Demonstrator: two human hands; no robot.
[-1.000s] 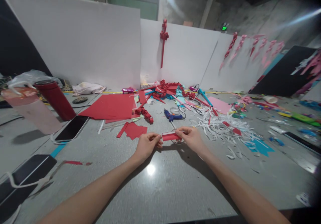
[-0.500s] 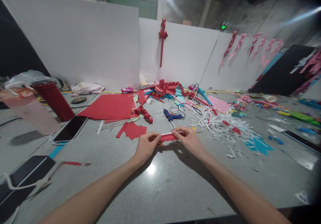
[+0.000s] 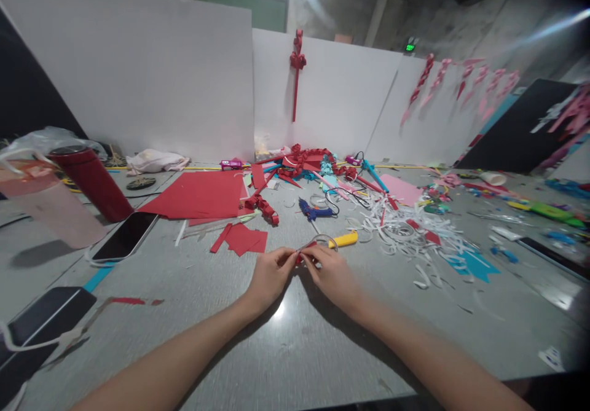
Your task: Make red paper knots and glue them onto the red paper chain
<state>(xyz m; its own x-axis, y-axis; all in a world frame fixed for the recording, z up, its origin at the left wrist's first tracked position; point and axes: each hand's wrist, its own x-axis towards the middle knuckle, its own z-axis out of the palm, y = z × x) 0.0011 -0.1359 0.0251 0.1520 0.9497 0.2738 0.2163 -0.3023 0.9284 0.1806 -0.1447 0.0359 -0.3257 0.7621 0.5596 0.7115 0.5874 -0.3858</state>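
Observation:
My left hand (image 3: 271,276) and my right hand (image 3: 332,276) meet over the middle of the table, fingertips pinched together. Between them is a small strip of red paper (image 3: 299,257), mostly hidden by the fingers. A thin pale curl (image 3: 329,239) arches just behind my right fingers; what it belongs to I cannot make out. Right behind that hand lies a yellow-handled tool (image 3: 343,240). Farther back rests a blue glue gun (image 3: 316,209). Cut pieces of red paper (image 3: 246,239) are on the table beyond my left hand.
Large red sheets (image 3: 203,195) lie at the back left, near a phone (image 3: 124,237), a red flask (image 3: 94,183) and a pink bottle (image 3: 50,208). White paper shreds (image 3: 401,227) spread to the right. Red twisted paper pieces (image 3: 304,159) pile up before the white partition (image 3: 322,97).
My hands have drawn together, and my right hand has moved left along the red strip. Less of the strip shows now. The yellow-handled tool has come into sight behind my right hand.

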